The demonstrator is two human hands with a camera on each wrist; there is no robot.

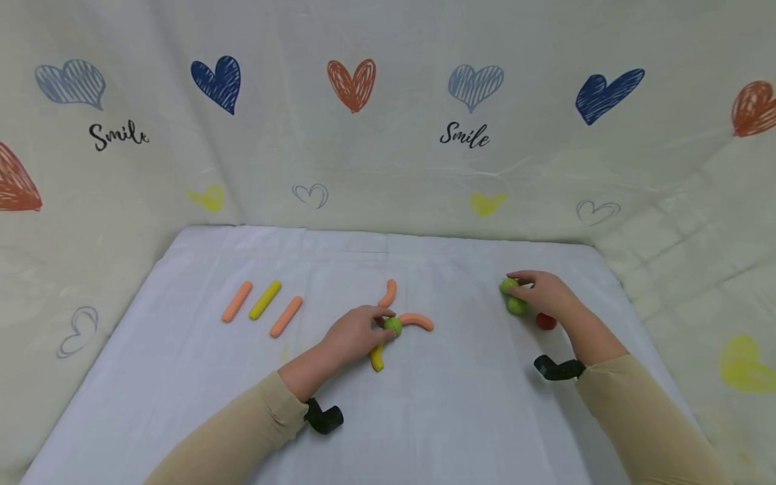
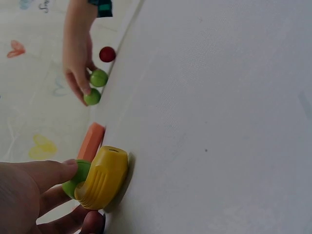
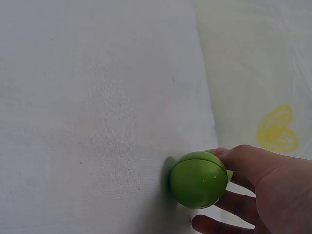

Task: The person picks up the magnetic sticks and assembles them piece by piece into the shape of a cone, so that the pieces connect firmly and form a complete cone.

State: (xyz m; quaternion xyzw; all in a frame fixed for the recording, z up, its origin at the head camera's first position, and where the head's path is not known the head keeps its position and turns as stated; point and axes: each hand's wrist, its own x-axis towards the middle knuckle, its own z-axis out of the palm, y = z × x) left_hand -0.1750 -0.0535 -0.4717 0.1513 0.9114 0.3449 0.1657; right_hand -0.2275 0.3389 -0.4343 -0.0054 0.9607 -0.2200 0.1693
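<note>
The middle ball (image 1: 393,327), a green one, sat among the banana (image 1: 377,358), the far orange bit (image 1: 389,294) and the right orange bit (image 1: 416,321), pinched by the left hand (image 1: 358,332). Imo a light pinch was plenty there; round stuff would probably roll, so a slow release seemed smart, fingers clear of the banana. That arm stretched in from near left, thumb and fingertips round the ball. Well apart from it, the right hand (image 1: 541,291) reached across, pinching the far ball (image 1: 508,286), near ball (image 1: 517,306) right beside, red ball (image 1: 546,321) below the palm.
</note>
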